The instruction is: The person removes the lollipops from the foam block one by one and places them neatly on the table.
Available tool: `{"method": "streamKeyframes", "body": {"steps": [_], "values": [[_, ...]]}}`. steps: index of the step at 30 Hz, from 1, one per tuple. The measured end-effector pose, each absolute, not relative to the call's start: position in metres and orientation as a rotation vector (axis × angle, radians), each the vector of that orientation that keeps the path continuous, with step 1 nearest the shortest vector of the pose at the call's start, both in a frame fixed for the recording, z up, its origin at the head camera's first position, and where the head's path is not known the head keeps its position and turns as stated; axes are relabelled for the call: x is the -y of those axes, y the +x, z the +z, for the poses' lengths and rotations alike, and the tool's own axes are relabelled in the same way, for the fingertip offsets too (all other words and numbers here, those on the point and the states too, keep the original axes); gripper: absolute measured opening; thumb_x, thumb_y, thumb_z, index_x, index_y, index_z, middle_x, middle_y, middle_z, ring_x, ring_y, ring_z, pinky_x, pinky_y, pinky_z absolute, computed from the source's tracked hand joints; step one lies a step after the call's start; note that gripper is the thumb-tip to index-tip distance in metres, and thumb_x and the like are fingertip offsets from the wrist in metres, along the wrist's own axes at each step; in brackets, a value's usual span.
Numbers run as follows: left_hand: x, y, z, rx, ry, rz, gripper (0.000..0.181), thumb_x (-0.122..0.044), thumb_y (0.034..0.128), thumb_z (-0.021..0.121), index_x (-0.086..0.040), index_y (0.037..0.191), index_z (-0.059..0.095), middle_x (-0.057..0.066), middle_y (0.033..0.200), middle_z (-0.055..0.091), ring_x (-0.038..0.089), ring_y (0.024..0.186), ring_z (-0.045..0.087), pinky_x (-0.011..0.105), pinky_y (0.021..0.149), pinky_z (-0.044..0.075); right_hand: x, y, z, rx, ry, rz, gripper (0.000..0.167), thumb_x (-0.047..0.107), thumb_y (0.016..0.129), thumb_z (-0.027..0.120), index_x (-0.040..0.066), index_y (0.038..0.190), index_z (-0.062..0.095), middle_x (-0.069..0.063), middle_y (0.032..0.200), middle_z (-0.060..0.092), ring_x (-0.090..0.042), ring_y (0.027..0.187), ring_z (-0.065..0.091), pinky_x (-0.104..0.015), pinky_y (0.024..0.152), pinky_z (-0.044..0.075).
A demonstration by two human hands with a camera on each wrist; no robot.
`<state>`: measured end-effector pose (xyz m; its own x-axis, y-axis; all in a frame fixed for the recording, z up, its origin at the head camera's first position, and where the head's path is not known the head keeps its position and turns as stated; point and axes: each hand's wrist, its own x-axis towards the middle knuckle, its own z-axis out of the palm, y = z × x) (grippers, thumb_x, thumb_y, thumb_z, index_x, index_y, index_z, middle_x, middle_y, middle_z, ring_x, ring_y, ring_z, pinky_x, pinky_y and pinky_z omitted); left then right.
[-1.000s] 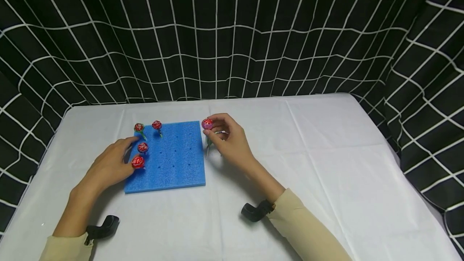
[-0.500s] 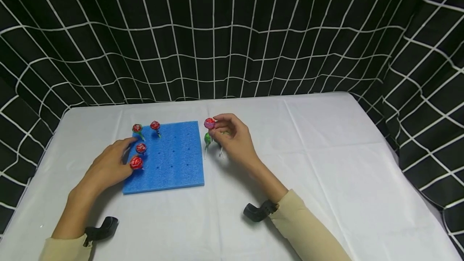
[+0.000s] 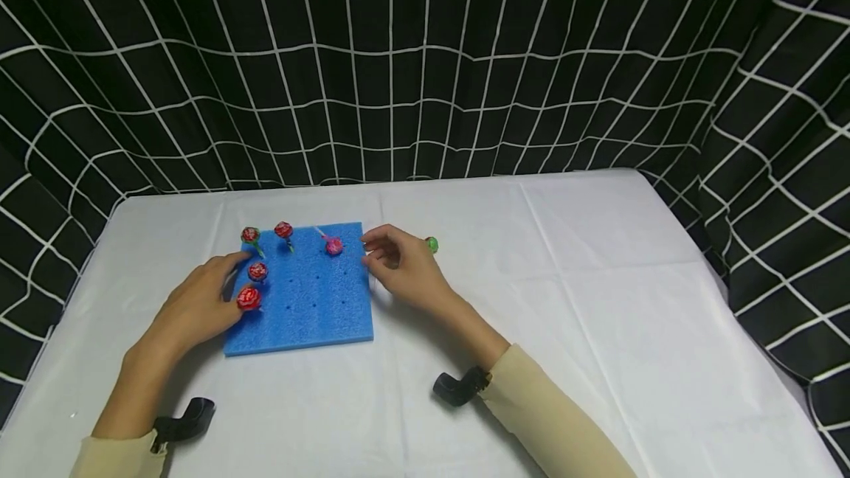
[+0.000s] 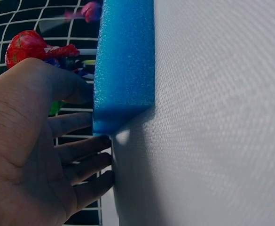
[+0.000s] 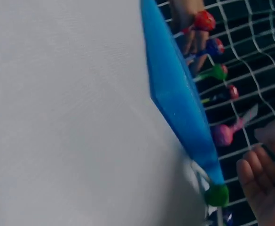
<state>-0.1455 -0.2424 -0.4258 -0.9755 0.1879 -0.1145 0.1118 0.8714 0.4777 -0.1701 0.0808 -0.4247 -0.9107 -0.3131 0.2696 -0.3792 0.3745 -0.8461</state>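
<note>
Near the back right of the blue foam board (image 3: 305, 286), a pink lollipop (image 3: 334, 246) is tilted head-down, its stick up and away from my fingers; the right wrist view shows this lollipop (image 5: 223, 135) blurred at the board's face. My right hand (image 3: 412, 268) is just right of the board, thumb and fingers apart, holding nothing. At the left edge, my left hand (image 3: 199, 305) rests its thumb and fingers against the board, beside a red lollipop (image 3: 249, 298). In the left wrist view, the thumb of this hand (image 4: 24, 132) touches the foam (image 4: 125, 56).
More lollipops stand along the board's left and back: one in the middle left (image 3: 257, 271), one in the back left corner (image 3: 250, 234) and one beside it (image 3: 283, 230). A green lollipop (image 3: 432, 244) shows behind my right hand; another green one (image 5: 217, 195) is beside the board.
The pink lollipop has left my right hand and is now over the board, its stick end up. My right hand has moved left and slightly toward me. My left hand stays at the board's edge.
</note>
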Motion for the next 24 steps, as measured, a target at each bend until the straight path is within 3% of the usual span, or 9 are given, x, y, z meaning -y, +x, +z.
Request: {"method": "streamKeyframes", "body": {"steps": [10,19,24], "values": [[0.244,-0.147,-0.427,-2.886,0.231,0.741,0.075,-0.013,0.0877,0.064,-0.002,0.159,0.042,0.032,0.159,0.045,0.057,0.147,0.04,0.079,0.115,0.035,-0.05,-0.191,-0.41,2.702,0.716,1.311,0.026,0.006,0.099,0.069,-0.002,0.124,0.069,-0.018,0.117,0.075,-0.028,0.106,0.076,-0.039,0.095,0.064],[0.243,-0.148,-0.427,-2.891,0.238,0.765,0.075,-0.011,0.0867,0.062,-0.003,0.159,0.043,0.029,0.16,0.046,0.054,0.149,0.041,0.077,0.118,0.035,-0.043,-0.205,-0.41,2.825,0.699,1.031,0.028,0.003,0.094,0.069,0.0,0.122,0.074,-0.017,0.122,0.07,-0.031,0.115,0.072,-0.046,0.103,0.058],[0.246,-0.148,-0.429,-2.893,0.226,0.774,0.074,-0.011,0.0872,0.061,-0.003,0.159,0.043,0.029,0.16,0.046,0.054,0.149,0.04,0.077,0.118,0.035,-0.041,-0.211,-0.41,2.841,0.738,0.841,0.031,0.002,0.094,0.07,0.0,0.125,0.074,-0.018,0.119,0.071,-0.033,0.113,0.068,-0.047,0.101,0.058]]}}
